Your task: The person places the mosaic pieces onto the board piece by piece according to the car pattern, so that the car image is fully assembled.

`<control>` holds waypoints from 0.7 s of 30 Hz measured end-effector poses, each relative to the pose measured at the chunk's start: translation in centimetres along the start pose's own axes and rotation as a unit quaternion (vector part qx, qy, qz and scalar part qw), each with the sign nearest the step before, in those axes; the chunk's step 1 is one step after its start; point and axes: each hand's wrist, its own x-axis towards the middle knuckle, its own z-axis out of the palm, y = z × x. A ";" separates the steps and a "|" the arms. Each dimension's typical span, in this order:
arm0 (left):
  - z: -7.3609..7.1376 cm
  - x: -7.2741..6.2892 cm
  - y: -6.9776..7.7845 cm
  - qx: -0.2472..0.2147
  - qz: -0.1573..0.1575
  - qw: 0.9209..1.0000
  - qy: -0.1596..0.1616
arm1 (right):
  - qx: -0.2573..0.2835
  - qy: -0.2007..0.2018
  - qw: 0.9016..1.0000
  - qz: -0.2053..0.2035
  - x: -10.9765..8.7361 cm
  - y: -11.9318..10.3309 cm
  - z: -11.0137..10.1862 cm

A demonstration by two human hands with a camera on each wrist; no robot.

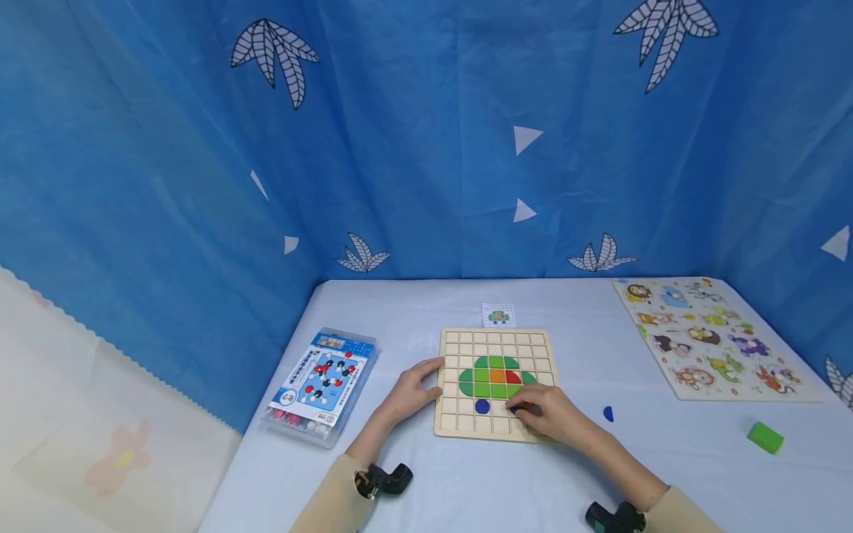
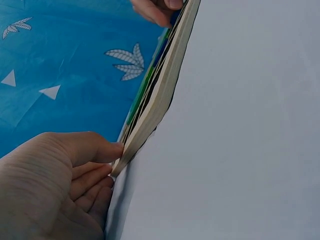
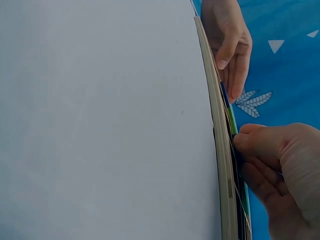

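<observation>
A wooden grid board (image 1: pixel 453 424) lies on the table with a green shape of several tiles (image 1: pixel 481 375) on it. One orange tile (image 1: pixel 497 376) and one red tile (image 1: pixel 512 377) sit within the green. Below them is a blue round shape (image 1: pixel 483 406). My right hand (image 1: pixel 548 411) pinches a small blue piece (image 1: pixel 512 409) over the board, right of that round; the fingers hide most of it. At the board's left edge rests my left hand (image 1: pixel 409 389), thumb and fingers against the rim, as the left wrist view also shows.
A pattern card (image 1: pixel 498 315) lies behind the board. To its left is a plastic case with a molecule picture (image 1: pixel 326 385). On the right are a half-round blue piece (image 1: pixel 608 413), a green block (image 1: pixel 765 437) and an animal picture board (image 1: pixel 706 340). A blue curtain (image 1: pixel 413 148) hangs behind.
</observation>
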 end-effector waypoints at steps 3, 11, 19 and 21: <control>0.0 -0.1 0.0 -0.001 -0.001 1.000 0.000 | -0.012 0.006 1.000 -0.006 0.0 0.0 0.1; -0.2 -0.1 0.4 -0.011 -0.004 1.000 -0.003 | -0.035 0.007 0.999 -0.001 -0.3 -0.6 -0.1; -0.2 -0.2 0.6 -0.021 -0.009 1.000 -0.005 | -0.032 0.007 0.999 0.016 -0.6 -1.0 -0.6; -0.2 -0.2 0.5 -0.022 -0.008 1.000 -0.005 | -0.017 0.009 0.999 0.030 -0.8 -1.1 -1.2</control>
